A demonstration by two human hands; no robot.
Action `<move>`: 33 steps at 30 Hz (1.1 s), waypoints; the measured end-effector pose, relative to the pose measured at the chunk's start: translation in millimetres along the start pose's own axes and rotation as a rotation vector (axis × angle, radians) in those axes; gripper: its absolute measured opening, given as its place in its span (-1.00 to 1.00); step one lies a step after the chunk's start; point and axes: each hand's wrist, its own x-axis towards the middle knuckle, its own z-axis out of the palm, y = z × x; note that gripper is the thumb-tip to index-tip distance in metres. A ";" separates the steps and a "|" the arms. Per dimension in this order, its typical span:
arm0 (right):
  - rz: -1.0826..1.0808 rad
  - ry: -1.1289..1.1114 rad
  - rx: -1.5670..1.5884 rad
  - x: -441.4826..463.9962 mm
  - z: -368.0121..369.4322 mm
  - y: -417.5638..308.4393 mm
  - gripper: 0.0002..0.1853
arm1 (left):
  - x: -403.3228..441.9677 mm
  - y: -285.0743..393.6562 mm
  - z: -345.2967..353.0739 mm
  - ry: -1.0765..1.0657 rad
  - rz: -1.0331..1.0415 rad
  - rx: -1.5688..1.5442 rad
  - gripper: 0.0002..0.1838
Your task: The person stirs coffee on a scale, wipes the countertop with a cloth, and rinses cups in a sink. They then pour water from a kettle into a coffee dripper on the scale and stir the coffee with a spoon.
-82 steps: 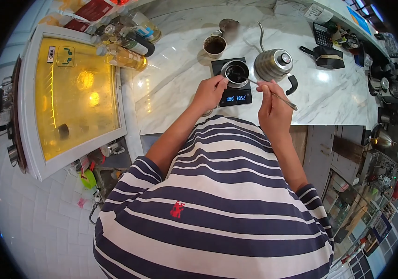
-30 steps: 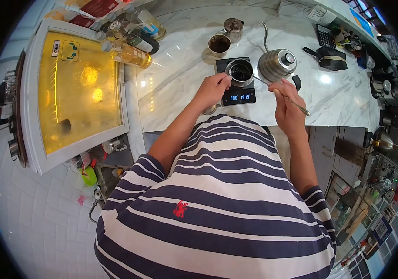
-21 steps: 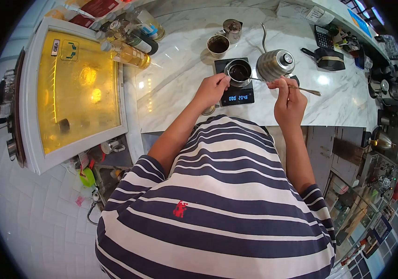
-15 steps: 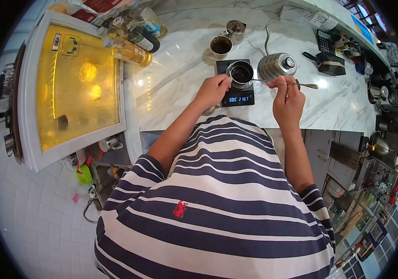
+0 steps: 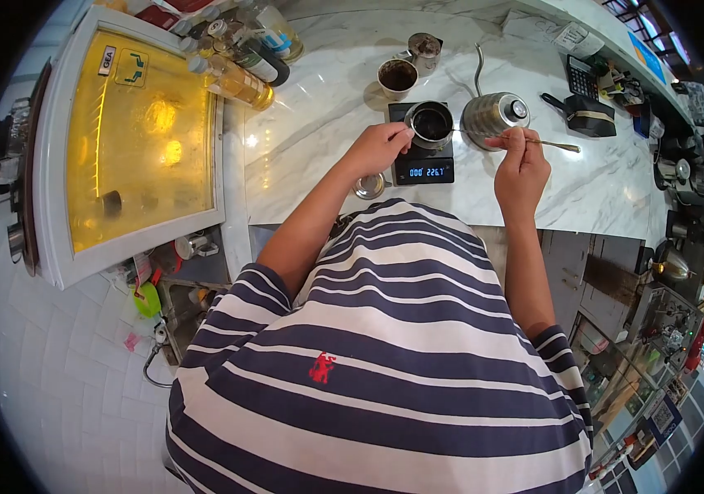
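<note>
A cup of dark liquid [image 5: 432, 123] with a pale rim sits on a black digital scale [image 5: 427, 171] with lit blue digits. My left hand [image 5: 382, 146] is closed at the cup's left edge, its fingertips pinching there; whether they grip a handle is hidden. Between the fingers of my right hand [image 5: 523, 165] is a thin long-handled spoon [image 5: 562, 146], held nearly level, its far end by the cup's right rim. Just beyond that hand stands a steel gooseneck kettle [image 5: 492, 117]. A small round metal container [image 5: 369, 186] lies below my left wrist.
Behind the scale are a paper cup with dark grounds [image 5: 397, 76] and a metal pitcher [image 5: 424, 48]. Several bottles [image 5: 241, 86] stand at the left beside a yellow-lit glass-fronted cabinet [image 5: 142, 140]. A black pouch [image 5: 589, 117] and a calculator [image 5: 582, 76] lie at the right.
My right hand and the spoon have drawn slightly right, away from the cup. The scale's reading has risen from about 218 to about 226. The view has shifted a little.
</note>
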 end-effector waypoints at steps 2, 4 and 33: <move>0.029 0.009 0.009 -1.8 -1.6 1.8 -0.70 | -0.4 3.3 -2.6 -0.017 -0.039 -0.002 -0.58; 0.026 0.037 0.064 -1.5 -3.5 3.4 -0.71 | 0.8 5.6 -3.9 -0.031 -0.039 -0.005 -0.58; -0.112 0.059 0.312 28.9 -30.3 -24.6 -0.66 | 5.3 62.9 -61.6 -0.165 0.172 0.022 -0.60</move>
